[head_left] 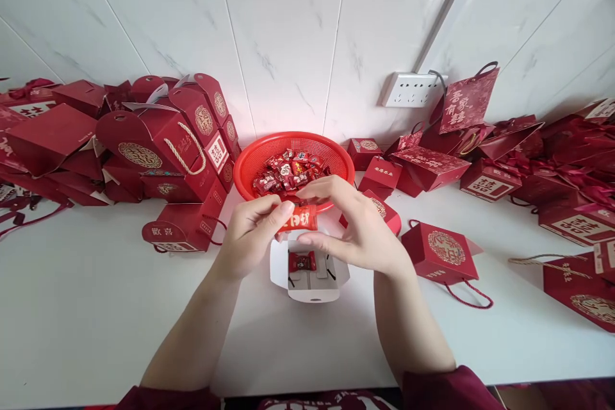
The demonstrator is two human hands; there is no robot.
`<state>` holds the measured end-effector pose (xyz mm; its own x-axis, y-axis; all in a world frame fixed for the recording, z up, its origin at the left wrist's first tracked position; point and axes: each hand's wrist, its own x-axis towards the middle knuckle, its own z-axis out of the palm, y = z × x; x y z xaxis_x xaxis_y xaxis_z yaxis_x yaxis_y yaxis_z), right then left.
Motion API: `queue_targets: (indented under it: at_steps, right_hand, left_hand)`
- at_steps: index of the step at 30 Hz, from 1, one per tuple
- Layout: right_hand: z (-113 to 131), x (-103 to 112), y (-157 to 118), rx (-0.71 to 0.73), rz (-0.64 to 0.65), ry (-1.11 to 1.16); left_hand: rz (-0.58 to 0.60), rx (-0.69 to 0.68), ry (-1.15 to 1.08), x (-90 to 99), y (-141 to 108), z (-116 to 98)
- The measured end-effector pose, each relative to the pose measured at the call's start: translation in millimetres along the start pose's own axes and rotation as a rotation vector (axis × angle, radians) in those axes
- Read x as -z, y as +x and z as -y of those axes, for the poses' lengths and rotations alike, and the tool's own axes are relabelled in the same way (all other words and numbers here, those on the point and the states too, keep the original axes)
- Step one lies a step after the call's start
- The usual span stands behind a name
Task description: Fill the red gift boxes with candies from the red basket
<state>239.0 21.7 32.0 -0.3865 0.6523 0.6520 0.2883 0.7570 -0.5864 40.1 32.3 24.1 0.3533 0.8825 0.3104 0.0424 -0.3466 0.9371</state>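
Note:
My left hand (254, 227) pinches a red wrapped candy (302, 218) with pale lettering between thumb and fingers. Beside its other end, my right hand (358, 221) curves with thumb and fingers apart; no grip on the candy shows. Below both hands stands an open box (314, 295) with a white inside and its flaps spread. A darker red wrapped candy (302, 262) lies on its bottom. Just behind my hands, a red plastic basket (247, 154) holds a heap of small wrapped candies (288, 170); my fingers cover part of its front rim.
Dark red gift boxes (144, 141) are stacked at the left, some with rope handles. More boxes (446, 250) and a pile of ribboned boxes (567, 186) cover the right side. A white power strip (413, 90) is on the tiled wall behind the white table (120, 307).

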Motion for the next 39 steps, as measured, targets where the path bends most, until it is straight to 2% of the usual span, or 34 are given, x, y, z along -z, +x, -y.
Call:
queue_targets:
  at_steps: [2, 5, 12, 21, 26, 30, 32, 35, 39]
  right_hand:
    - [0, -2, 1, 0.053, -0.003, -0.126]
    - [-1, -5, 1, 0.054, -0.011, -0.22]
    - [-1, -4, 0, 0.032, 0.008, -0.227]
    - [-5, -3, 0, 0.053, 0.075, -0.213]
    - [-8, 6, -3, -0.108, 0.2, -0.186]
    - [-15, 10, -10, -0.295, 0.508, -0.189]
    - [-18, 10, -14, -0.414, 0.59, -0.246]
    - [-22, 9, -18, -0.519, 0.529, -0.353]
    - [-37, 6, -17, -0.554, 0.453, -0.437]
  left_hand:
    - [-0.004, 0.028, 0.027, -1.3, 1, 0]
    - [-0.002, 0.002, 0.053, -3.6, 2, 1]
    - [0.023, -0.126, 0.275, 1.7, 1, 0]
    - [0.118, -0.031, 0.209, 4.4, 2, 3]
    - [0.139, 0.061, 0.385, 7.5, 5, 0]
    - [0.074, 0.13, 0.58, 12.8, 9, 1]
    - [0.064, 0.13, 0.681, 16.5, 12, 5]
    - [0.071, 0.133, 0.849, 24.2, 15, 19]
    - [0.191, 0.274, 1.025, 35.5, 17, 41]
